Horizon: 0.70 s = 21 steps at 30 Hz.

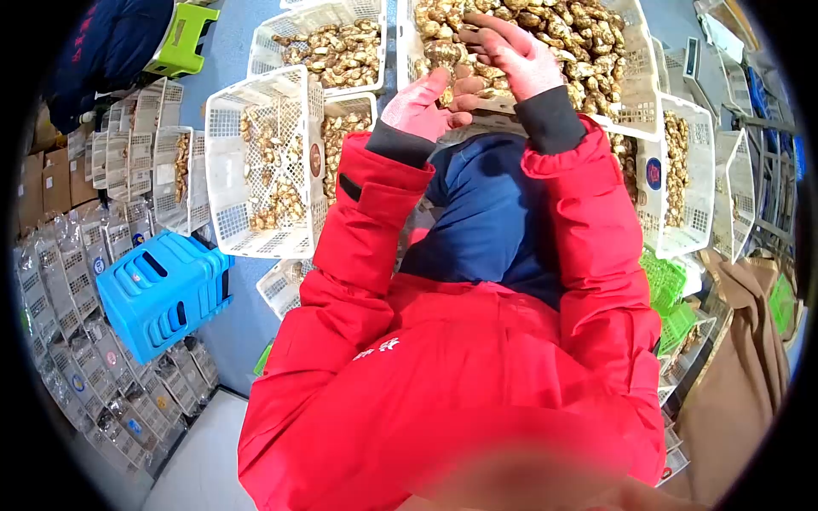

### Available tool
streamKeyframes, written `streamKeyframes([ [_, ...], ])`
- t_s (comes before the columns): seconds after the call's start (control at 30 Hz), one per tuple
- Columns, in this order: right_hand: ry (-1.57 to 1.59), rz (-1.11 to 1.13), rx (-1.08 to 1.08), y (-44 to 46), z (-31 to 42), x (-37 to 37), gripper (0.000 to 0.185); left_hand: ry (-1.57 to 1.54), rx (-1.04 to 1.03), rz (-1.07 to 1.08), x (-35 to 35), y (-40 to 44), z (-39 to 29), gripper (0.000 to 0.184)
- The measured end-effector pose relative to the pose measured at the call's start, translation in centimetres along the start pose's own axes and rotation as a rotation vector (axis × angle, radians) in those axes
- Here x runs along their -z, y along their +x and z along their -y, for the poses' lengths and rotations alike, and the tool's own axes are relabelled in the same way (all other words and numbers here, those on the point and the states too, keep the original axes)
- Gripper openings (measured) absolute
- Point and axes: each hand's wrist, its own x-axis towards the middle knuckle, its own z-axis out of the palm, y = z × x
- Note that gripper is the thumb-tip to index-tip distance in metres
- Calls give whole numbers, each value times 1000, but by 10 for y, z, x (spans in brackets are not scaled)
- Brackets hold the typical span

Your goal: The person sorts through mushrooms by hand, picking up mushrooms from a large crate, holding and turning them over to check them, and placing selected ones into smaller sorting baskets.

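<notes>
Both hands wear pinkish-red gloves with darkened fingertips. My left hand [426,106] is at the near left corner of a large white crate [635,106], its fingers curled round a mottled brown-and-white lump that they partly hide. To its right, my right hand [521,61] hovers over the crate, palm down, its fingers apart and pointing left; nothing shows in its grip. A heap of similar lumps [588,38], like mushrooms or shells, fills the crate. Against the near rim rest blue-trousered knees.
White baskets of lumps flank the large crate, one tilted [223,170] at the left and one [700,170] at the right. A blue plastic stool [162,294] is at lower left. A green stool [183,38] and a dark-clothed person [106,51] are at upper left. Brown cloth [733,366] hangs at right.
</notes>
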Motion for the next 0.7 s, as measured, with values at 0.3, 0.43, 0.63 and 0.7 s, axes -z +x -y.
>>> streamKeyframes([
  [0.3, -172, 50, -18, -11, 15, -11, 40, 632, -139, -294, -4, -7, -6, 50],
  [0.43, 340, -61, 65, -12, 0, -20, 53, 952, -267, -42, 28, -8, 5, 59],
  [0.63, -440, -29, 392, -29, 1, -35, 39, -289, -232, -14, 30, 3, 9, 37],
  [0.7, -311, -124, 181, -34, 2, -33, 38, -255, -310, -47, 17, -2, 3, 33],
])
